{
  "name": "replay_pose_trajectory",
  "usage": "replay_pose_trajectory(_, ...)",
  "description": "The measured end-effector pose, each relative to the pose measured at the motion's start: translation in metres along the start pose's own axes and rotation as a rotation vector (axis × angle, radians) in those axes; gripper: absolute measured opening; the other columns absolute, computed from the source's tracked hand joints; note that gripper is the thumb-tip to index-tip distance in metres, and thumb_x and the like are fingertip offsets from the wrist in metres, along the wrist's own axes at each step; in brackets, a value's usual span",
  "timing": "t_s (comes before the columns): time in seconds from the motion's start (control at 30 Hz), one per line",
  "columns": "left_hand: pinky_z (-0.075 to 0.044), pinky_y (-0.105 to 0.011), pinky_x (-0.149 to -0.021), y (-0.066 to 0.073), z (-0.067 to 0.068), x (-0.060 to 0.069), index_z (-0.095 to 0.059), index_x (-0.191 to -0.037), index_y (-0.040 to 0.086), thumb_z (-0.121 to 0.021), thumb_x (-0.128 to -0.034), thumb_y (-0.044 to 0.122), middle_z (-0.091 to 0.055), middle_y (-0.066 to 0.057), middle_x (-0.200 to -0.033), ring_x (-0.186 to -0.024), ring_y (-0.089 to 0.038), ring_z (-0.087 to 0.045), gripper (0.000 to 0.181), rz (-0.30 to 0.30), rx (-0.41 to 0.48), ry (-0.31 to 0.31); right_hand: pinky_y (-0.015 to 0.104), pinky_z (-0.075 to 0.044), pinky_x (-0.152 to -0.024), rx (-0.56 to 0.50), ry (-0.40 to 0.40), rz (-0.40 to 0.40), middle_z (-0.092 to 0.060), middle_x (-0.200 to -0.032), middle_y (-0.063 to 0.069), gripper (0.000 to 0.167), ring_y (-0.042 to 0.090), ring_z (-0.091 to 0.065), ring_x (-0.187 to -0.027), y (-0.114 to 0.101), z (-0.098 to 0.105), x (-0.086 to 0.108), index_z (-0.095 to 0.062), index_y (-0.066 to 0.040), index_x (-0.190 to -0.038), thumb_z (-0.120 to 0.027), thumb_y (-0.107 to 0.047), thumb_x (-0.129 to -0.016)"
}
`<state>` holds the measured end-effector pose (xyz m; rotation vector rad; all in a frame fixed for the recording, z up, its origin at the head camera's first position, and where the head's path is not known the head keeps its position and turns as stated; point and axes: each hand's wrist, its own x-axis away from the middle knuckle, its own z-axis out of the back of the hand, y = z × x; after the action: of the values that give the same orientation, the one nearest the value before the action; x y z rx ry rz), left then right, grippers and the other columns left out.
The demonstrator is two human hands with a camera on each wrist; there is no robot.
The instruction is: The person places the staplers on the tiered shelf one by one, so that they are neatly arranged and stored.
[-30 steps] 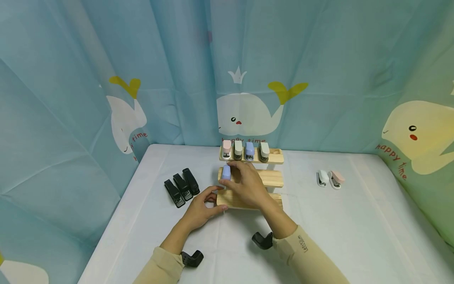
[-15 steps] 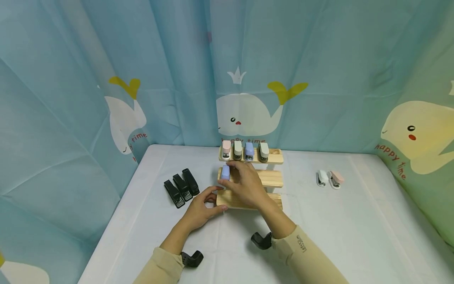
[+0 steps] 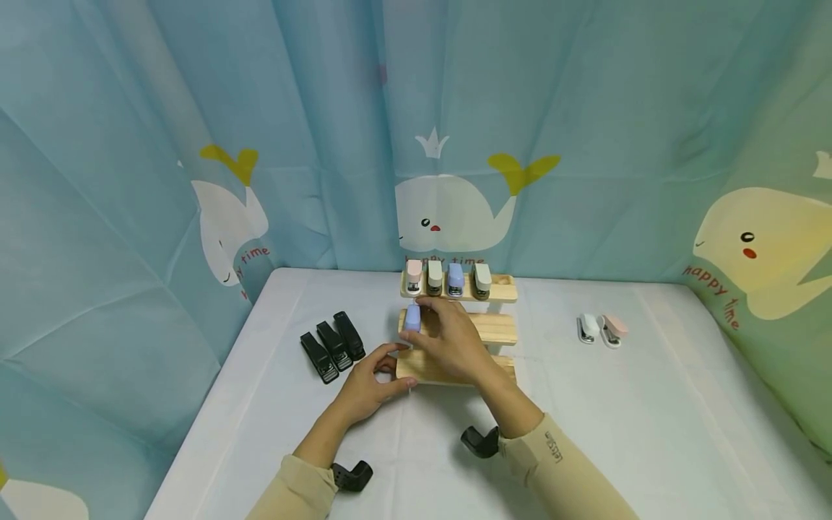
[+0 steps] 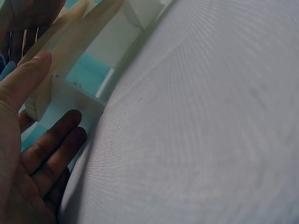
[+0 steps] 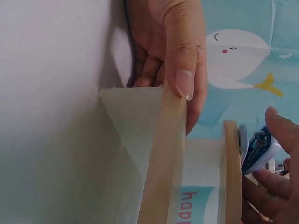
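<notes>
A wooden three-tier display rack (image 3: 435, 367) stands mid-table on pale upright panels. My left hand (image 3: 365, 390) grips the left end of its lowest board; in the left wrist view the thumb (image 4: 32, 77) lies on the wood. On the left end of the middle board sits a small blue stapler (image 3: 412, 318). My right hand (image 3: 453, 341) pinches this stapler, whose metal inside (image 5: 258, 144) shows in the right wrist view. Along the top board stand a pink stapler (image 3: 414, 276), two pale staplers and another blue stapler (image 3: 456, 279).
Left of the rack lie several black staplers (image 3: 334, 345) side by side. To the right, a white stapler (image 3: 588, 327) and a pink stapler (image 3: 613, 330) rest on the white tablecloth (image 3: 585, 419). A blue whale-print curtain (image 3: 338, 130) hangs behind the table.
The head view has tilted very slightly. Both hands keep their places, the right at the blue stapler and the left at the lowest board.
</notes>
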<state>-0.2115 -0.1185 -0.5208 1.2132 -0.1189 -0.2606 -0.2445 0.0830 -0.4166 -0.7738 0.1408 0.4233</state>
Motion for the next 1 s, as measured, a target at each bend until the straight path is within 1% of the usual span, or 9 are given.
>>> replay_pose_trajectory(0.2, -0.047, -0.044, -0.1, -0.001, -0.001, 0.001, -0.056, -0.14, 0.038, -0.085, -0.0872, 0.039, -0.076, 0.006, -0.107, -0.105, -0.012, -0.069, 0.06, 0.001, -0.001, 0.002, 0.052, -0.036, -0.119, -0.014, -0.026, -0.009, -0.061, -0.145, 0.012, 0.065, 0.034, -0.05, -0.141, 0.001, 0.003, 0.002, -0.058, -0.007, -0.142, -0.082, -0.037, -0.09)
replay_pose_trajectory(0.47, -0.046, -0.045, -0.101, -0.001, 0.0, 0.001, -0.056, -0.141, 0.037, -0.085, -0.0874, 0.039, -0.076, 0.007, -0.108, -0.107, -0.012, -0.069, 0.061, 0.001, 0.0, 0.0, 0.053, -0.035, -0.12, -0.022, -0.046, -0.027, -0.058, -0.149, 0.01, 0.069, 0.034, -0.048, -0.143, 0.001, 0.008, 0.005, -0.056, -0.009, -0.145, -0.082, -0.041, -0.09)
replay_pose_trajectory(0.77, -0.047, -0.046, -0.101, -0.003, 0.0, 0.001, -0.056, -0.141, 0.036, -0.084, -0.0876, 0.039, -0.077, 0.006, -0.109, -0.107, -0.013, -0.068, 0.061, -0.002, -0.004, 0.0, 0.054, -0.035, -0.12, -0.016, -0.059, -0.037, -0.057, -0.15, 0.011, 0.068, 0.034, -0.048, -0.144, 0.005, 0.014, 0.01, -0.057, -0.009, -0.145, -0.08, -0.041, -0.091)
replay_pose_trajectory(0.9, -0.047, -0.045, -0.1, -0.003, 0.0, 0.0, -0.057, -0.141, 0.037, -0.084, -0.0882, 0.038, -0.077, 0.006, -0.108, -0.106, -0.012, -0.068, 0.06, -0.005, -0.005, -0.001, 0.053, -0.039, -0.117, -0.01, -0.037, -0.017, -0.061, -0.146, 0.011, 0.066, 0.033, -0.053, -0.14, 0.008, 0.018, 0.014, -0.059, -0.008, -0.143, -0.081, -0.04, -0.09)
replay_pose_trajectory(1.0, -0.047, -0.045, -0.101, -0.002, 0.0, 0.0, -0.057, -0.141, 0.037, -0.084, -0.088, 0.038, -0.077, 0.006, -0.108, -0.106, -0.012, -0.068, 0.06, -0.008, -0.006, -0.002, 0.052, -0.041, -0.116, -0.027, -0.013, 0.002, -0.065, -0.14, 0.011, 0.063, 0.032, -0.057, -0.136, 0.01, 0.022, 0.017, -0.062, -0.006, -0.14, -0.083, -0.037, -0.089)
